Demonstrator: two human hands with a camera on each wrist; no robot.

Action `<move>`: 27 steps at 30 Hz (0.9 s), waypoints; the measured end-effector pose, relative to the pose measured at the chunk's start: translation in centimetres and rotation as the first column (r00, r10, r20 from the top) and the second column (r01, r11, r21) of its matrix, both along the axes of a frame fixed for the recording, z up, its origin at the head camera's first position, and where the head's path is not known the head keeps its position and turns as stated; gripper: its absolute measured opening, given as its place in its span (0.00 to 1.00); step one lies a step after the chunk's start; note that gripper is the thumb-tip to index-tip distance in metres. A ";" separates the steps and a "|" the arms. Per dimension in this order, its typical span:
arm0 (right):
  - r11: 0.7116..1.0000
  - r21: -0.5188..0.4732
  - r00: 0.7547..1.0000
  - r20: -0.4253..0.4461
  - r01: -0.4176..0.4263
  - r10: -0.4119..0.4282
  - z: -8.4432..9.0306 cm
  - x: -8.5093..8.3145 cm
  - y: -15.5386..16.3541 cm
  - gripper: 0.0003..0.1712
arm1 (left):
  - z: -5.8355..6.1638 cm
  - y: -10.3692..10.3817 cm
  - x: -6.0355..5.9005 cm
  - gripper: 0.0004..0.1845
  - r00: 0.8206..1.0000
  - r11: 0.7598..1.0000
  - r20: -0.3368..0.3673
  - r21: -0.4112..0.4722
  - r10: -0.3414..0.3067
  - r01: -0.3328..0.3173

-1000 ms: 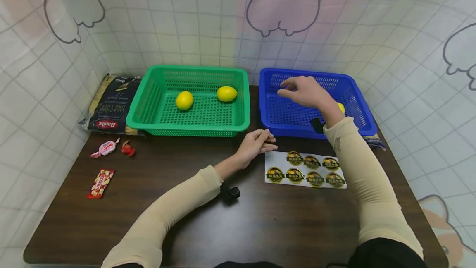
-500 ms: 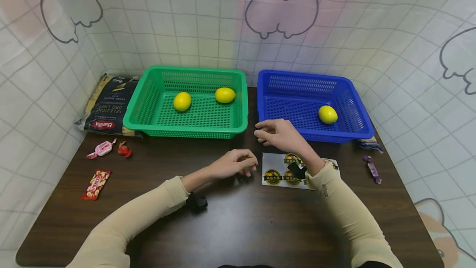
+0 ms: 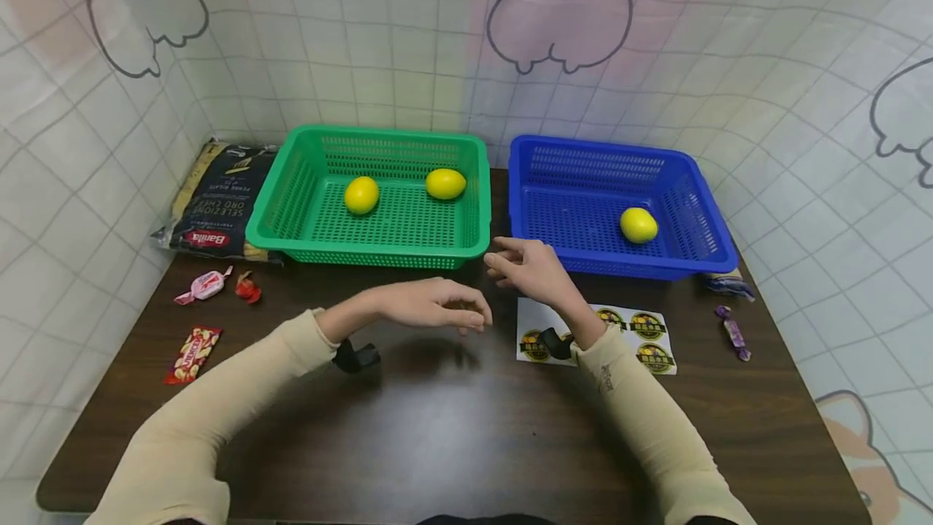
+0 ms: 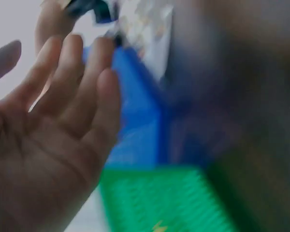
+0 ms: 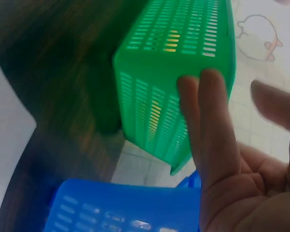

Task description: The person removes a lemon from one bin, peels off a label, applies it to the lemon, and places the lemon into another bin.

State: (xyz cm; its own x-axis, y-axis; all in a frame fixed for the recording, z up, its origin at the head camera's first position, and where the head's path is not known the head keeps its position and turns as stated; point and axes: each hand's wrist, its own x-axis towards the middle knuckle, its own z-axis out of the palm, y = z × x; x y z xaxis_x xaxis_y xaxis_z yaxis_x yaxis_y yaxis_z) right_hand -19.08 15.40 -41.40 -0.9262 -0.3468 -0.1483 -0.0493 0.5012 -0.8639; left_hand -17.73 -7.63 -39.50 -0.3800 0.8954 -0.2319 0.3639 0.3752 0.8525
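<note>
Both hands hover empty over the dark table [image 3: 452,436], in front of the gap between two baskets. My left hand [image 3: 437,308] hangs palm down with loosely bent fingers and holds nothing. My right hand [image 3: 521,264] is raised with relaxed fingers, just above the left end of a sticker sheet [image 3: 627,329]. The green basket [image 3: 291,193] holds two lemons [image 3: 361,194] [image 3: 445,183]. One lemon [image 3: 638,224] lies in the blue basket [image 3: 532,193]. In the blurred left wrist view my left hand [image 4: 53,125] shows an open palm; the right wrist view shows my right hand [image 5: 232,159] with straight fingers before the green basket [image 5: 179,72].
A dark pasta bag [image 3: 211,205] lies left of the green basket. Wrapped sweets [image 3: 204,286] [image 3: 248,288] and a red snack packet [image 3: 193,353] sit at the table's left. A purple sweet [image 3: 732,330] lies at the right. A tiled curtain encloses three sides.
My right hand has come back out of the blue basket, leaving a lemon there, to just above the sticker sheet. My left hand has lifted off the table and drawn leftward.
</note>
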 end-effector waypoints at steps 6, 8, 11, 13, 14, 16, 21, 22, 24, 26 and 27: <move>0.994 0.036 0.993 -0.059 0.107 -0.105 0.1 -0.5 -1.1 0.40 | 5.9 -1.9 -3.9 0.19 0.996 0.983 -0.045 -0.172 -0.079 0.070; 0.991 0.022 0.989 -0.082 0.129 -0.126 0.1 -0.7 -1.5 0.40 | 7.6 -2.9 -5.2 0.20 0.996 0.977 -0.048 -0.204 -0.070 0.058; 0.986 -0.005 0.980 -0.115 0.165 -0.164 -0.1 -0.9 -2.1 0.39 | 9.4 -4.6 -7.6 0.23 0.997 0.968 -0.072 -0.249 0.002 -0.020; 0.982 -0.007 0.972 -0.137 0.191 -0.190 -0.3 -1.1 -2.5 0.39 | 9.9 -5.9 -9.4 0.26 0.993 0.960 -0.094 -0.263 0.076 -0.098; 0.979 -0.005 0.968 -0.147 0.204 -0.203 -0.5 -1.2 -2.6 0.38 | 10.0 -6.5 -10.3 0.27 0.987 0.953 -0.102 -0.267 0.122 -0.146; 0.974 -0.007 0.962 -0.156 0.226 -0.224 -0.7 -1.2 -2.7 0.38 | 9.8 -7.7 -12.1 0.30 0.970 0.934 -0.103 -0.265 0.219 -0.239; 0.971 -0.015 0.958 -0.157 0.240 -0.240 -0.8 -1.2 -3.2 0.38 | 8.1 -10.9 -15.6 0.34 0.896 0.876 -0.016 -0.206 0.443 -0.437; 0.971 -0.013 0.959 -0.156 0.237 -0.236 -0.8 -1.2 -3.3 0.38 | 7.7 -11.5 -16.1 0.34 0.877 0.861 0.000 -0.189 0.481 -0.473; 0.975 -0.013 0.964 -0.149 0.222 -0.221 -0.7 -1.3 -3.6 0.39 | 6.9 -12.7 -16.7 0.35 0.837 0.827 0.020 -0.162 0.548 -0.538; 0.976 -0.019 0.966 -0.144 0.216 -0.217 -0.8 -1.4 -3.4 0.39 | 5.9 -13.1 -17.6 0.34 0.802 0.795 0.019 -0.140 0.598 -0.590; 0.976 -0.023 0.965 -0.145 0.217 -0.218 -0.8 -1.4 -3.2 0.39 | 5.5 -13.2 -17.9 0.34 0.785 0.779 0.015 -0.130 0.619 -0.613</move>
State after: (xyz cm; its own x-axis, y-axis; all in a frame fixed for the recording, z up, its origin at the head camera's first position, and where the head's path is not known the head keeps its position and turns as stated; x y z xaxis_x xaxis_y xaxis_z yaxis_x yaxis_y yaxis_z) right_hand -20.48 12.16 -42.19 -0.9908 -0.1356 -0.0047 -0.0655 0.5081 -0.8588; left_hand -35.67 -20.86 -34.05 -0.8257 0.4409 -0.3519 -0.0227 0.5973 0.8017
